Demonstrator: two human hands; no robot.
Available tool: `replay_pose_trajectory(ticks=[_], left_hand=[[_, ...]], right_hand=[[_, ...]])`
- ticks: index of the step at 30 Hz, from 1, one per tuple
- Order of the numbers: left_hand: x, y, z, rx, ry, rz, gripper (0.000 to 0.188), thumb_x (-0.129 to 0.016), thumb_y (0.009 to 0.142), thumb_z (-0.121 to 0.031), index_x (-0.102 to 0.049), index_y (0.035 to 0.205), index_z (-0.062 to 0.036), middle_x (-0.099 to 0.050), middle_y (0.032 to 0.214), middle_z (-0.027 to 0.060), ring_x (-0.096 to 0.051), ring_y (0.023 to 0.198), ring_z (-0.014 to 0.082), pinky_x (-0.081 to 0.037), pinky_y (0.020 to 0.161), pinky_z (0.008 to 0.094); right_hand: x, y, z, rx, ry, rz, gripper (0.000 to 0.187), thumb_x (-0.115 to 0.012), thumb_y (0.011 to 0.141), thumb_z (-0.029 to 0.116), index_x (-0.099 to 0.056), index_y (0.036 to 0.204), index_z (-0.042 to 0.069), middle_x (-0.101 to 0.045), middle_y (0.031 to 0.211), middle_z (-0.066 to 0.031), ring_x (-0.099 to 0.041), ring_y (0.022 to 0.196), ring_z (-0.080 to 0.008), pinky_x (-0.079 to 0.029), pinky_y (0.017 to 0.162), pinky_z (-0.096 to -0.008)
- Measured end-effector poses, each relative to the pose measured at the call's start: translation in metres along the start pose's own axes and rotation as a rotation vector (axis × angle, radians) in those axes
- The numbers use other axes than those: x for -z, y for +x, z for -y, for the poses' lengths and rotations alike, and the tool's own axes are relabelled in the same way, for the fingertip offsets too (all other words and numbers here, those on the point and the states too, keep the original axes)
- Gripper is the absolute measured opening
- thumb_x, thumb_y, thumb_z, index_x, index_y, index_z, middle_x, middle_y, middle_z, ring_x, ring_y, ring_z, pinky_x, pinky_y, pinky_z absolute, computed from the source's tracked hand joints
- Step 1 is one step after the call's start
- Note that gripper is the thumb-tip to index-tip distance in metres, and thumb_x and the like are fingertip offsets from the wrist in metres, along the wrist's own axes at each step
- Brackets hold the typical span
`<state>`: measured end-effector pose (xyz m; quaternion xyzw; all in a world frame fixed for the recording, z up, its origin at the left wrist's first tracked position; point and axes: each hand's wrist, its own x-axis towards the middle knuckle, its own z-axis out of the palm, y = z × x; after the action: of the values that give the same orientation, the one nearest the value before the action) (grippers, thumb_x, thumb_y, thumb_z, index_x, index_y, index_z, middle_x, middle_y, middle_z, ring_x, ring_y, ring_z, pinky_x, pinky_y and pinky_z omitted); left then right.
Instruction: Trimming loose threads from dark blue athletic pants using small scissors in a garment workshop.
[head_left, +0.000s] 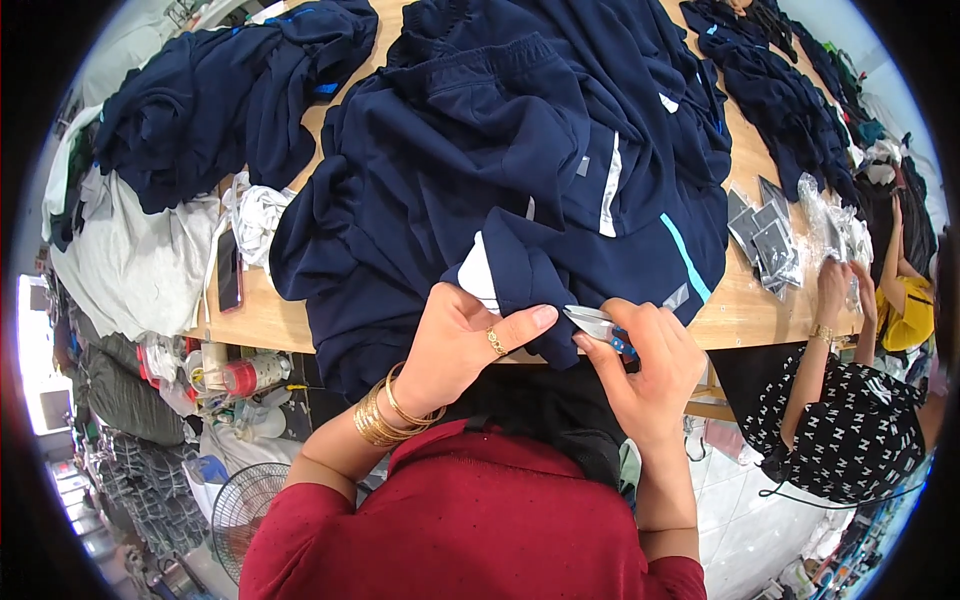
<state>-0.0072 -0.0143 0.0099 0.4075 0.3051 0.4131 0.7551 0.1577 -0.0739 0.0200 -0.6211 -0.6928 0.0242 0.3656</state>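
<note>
My left grip (pixel 462 338) pinches a navy garment (pixel 525 268) at the tabletop's (pixel 265 324) near edge; my right grip (pixel 652 368) is closed around small scissors (pixel 592 324). I judge the cloth soft, limp and fairly light, best held by a folded edge. Toward the tabletop's right side, clear packets (pixel 772 245) contain dark flat pieces.

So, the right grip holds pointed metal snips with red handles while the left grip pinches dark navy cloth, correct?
No, the handles are blue, not red, in the head view; the right grip holds the pointed metal snips, and the left grip the dark navy cloth.
</note>
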Motion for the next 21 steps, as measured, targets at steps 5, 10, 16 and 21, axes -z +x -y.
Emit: replay_pose_trajectory(ticks=[5,10,16,21], left_hand=[[0.0014,0.0002,0.0007,0.006,0.025,-0.001,0.019,-0.062,0.078,0.000,-0.058,0.095,0.0072,-0.062,0.090,0.0078,-0.058,0.083,0.0113,-0.048,0.072,0.0249],[-0.0024,0.0005,-0.0011,-0.013,-0.029,0.000,0.018,-0.062,0.078,0.001,-0.058,0.095,0.0067,-0.061,0.091,0.0072,-0.057,0.084,0.0110,-0.048,0.073,0.0247],[-0.0002,0.0008,0.0013,0.000,0.014,-0.006,0.019,-0.062,0.077,0.001,-0.058,0.095,0.0057,-0.061,0.091,0.0060,-0.057,0.083,0.0110,-0.047,0.074,0.0251],[-0.0009,0.0007,0.0008,-0.005,-0.025,0.001,0.021,-0.063,0.077,-0.001,-0.057,0.096,0.0047,-0.060,0.091,0.0055,-0.056,0.084,0.0115,-0.046,0.076,0.0260]], right_hand=[[0.0010,-0.0001,0.0010,-0.002,-0.021,0.001,0.023,-0.072,0.065,0.017,-0.060,0.081,0.007,-0.050,0.063,-0.0015,-0.045,0.051,-0.0157,-0.034,0.046,-0.0270],[0.0036,0.0000,0.0004,-0.104,0.118,-0.003,0.022,-0.071,0.067,0.012,-0.058,0.084,0.005,-0.053,0.065,-0.0017,-0.046,0.054,-0.0129,-0.035,0.048,-0.0236],[0.0051,0.0027,0.0022,-0.463,0.625,-0.100,0.016,-0.065,0.074,0.008,-0.057,0.086,0.003,-0.054,0.069,0.0006,-0.041,0.057,-0.0051,-0.033,0.052,-0.0187],[0.0004,-0.0059,0.0011,-0.613,0.939,-0.186,0.006,-0.059,0.080,0.007,-0.059,0.078,0.001,-0.058,0.065,-0.0018,-0.045,0.055,-0.0046,-0.035,0.052,-0.0178]])
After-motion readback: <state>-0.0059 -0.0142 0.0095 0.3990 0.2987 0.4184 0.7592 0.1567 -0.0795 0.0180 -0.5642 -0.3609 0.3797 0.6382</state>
